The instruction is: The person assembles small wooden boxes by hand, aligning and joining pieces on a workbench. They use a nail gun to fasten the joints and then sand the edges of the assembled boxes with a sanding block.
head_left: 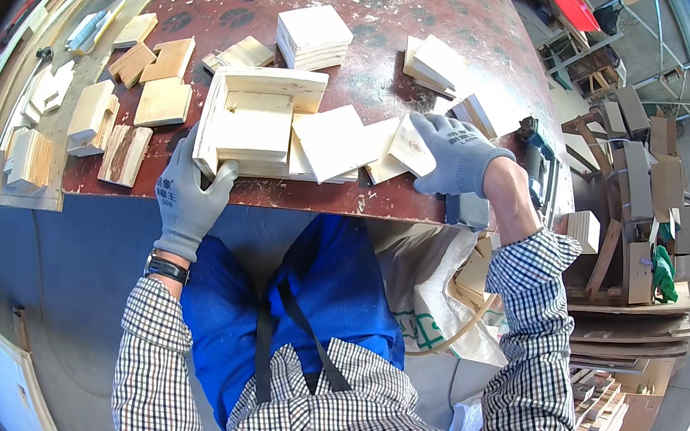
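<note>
Grey-gloved left hand (pixel 196 193) clasping pale L-shaped wooden frame (pixel 212 119) near red-brown table (pixel 468 30) edge, apparently steadying it; frame seemingly aligning stacked pale boards (pixel 256 127). Grey-gloved right hand (pixel 457 154) grasping pale flat wooden piece (pixel 410 147).

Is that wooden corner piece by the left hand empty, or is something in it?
Not empty: pale boards lie stacked in the wooden corner piece, inside the angle of its two raised sides.

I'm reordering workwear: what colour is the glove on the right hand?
The glove is grey; head view.
</note>
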`<state>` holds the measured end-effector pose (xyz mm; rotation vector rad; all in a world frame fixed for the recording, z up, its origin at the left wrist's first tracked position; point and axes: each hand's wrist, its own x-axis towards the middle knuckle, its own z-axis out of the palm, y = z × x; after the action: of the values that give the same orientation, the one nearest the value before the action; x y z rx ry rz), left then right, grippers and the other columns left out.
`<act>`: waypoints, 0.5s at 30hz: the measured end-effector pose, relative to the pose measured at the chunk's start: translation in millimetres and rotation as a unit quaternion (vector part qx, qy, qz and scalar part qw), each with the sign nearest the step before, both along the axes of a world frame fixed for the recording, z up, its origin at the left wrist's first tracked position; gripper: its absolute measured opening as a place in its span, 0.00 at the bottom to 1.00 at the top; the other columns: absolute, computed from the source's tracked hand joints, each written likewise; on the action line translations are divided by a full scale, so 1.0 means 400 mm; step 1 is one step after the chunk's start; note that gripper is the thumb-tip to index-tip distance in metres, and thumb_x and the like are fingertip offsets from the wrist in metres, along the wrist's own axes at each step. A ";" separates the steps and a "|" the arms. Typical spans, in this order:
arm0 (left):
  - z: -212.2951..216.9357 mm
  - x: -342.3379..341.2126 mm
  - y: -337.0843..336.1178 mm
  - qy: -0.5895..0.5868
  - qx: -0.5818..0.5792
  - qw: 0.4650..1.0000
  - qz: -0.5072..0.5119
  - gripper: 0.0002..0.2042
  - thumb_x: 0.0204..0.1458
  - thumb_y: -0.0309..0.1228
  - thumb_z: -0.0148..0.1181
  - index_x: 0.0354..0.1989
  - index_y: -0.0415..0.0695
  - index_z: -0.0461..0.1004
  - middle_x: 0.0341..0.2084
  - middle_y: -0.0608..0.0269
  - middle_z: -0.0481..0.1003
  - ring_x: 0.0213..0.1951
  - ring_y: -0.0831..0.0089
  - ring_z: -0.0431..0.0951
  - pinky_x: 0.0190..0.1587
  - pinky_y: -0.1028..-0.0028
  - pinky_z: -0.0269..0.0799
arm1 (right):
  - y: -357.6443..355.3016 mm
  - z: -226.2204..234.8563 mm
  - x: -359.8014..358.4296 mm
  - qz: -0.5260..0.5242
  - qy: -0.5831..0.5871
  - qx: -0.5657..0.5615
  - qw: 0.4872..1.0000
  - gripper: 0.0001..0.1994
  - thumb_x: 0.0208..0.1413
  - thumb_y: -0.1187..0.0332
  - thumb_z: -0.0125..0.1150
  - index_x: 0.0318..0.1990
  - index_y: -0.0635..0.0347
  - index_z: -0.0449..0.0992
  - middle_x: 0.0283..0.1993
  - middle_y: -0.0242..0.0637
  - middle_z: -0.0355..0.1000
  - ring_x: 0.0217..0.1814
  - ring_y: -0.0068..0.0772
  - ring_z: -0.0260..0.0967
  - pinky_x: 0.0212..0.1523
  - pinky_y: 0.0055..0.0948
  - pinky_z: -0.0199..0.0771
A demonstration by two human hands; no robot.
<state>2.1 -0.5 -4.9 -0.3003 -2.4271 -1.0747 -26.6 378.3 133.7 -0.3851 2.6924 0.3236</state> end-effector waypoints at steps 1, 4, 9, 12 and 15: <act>0.003 0.001 0.001 0.004 0.007 1.000 0.000 0.27 0.54 0.34 0.73 0.61 0.38 0.73 0.47 0.49 0.81 0.49 0.52 0.84 0.51 0.62 0.79 | -0.006 -0.004 0.004 -0.030 -0.012 0.000 0.999 0.53 0.49 0.52 0.75 0.80 0.61 0.54 0.77 0.55 0.59 0.81 0.57 0.55 0.80 0.44 0.57; 0.010 0.005 0.007 -0.012 0.022 1.000 -0.005 0.26 0.55 0.33 0.73 0.60 0.36 0.74 0.48 0.47 0.81 0.50 0.51 0.84 0.53 0.62 0.78 | -0.009 -0.016 0.006 -0.081 -0.028 0.001 0.996 0.57 0.47 0.44 0.74 0.80 0.62 0.52 0.76 0.61 0.60 0.77 0.63 0.60 0.77 0.46 0.61; 0.009 0.008 0.006 -0.006 0.006 1.000 -0.003 0.27 0.55 0.33 0.73 0.61 0.36 0.73 0.49 0.47 0.81 0.50 0.50 0.84 0.53 0.62 0.78 | -0.003 -0.011 0.009 -0.127 0.030 -0.045 0.990 0.56 0.51 0.37 0.67 0.80 0.63 0.51 0.70 0.66 0.66 0.72 0.66 0.66 0.72 0.47 0.67; -0.020 0.000 -0.012 -0.001 0.001 1.000 -0.003 0.30 0.55 0.35 0.72 0.65 0.38 0.71 0.48 0.52 0.79 0.49 0.54 0.83 0.50 0.62 0.80 | -0.031 -0.005 0.020 -0.126 0.053 -0.027 0.990 0.55 0.53 0.30 0.62 0.77 0.64 0.57 0.68 0.65 0.68 0.70 0.63 0.69 0.70 0.48 0.68; -0.025 -0.004 -0.013 -0.012 0.004 1.000 -0.001 0.30 0.54 0.35 0.73 0.64 0.38 0.72 0.48 0.50 0.80 0.49 0.52 0.83 0.51 0.61 0.80 | -0.074 -0.047 0.031 -0.114 0.069 0.002 0.991 0.54 0.51 0.28 0.65 0.74 0.64 0.61 0.67 0.62 0.70 0.70 0.60 0.70 0.68 0.52 0.68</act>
<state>0.5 -5.9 -14.7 -0.2900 -2.4439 -1.0938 -14.0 348.7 115.1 -0.0528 2.8343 0.2983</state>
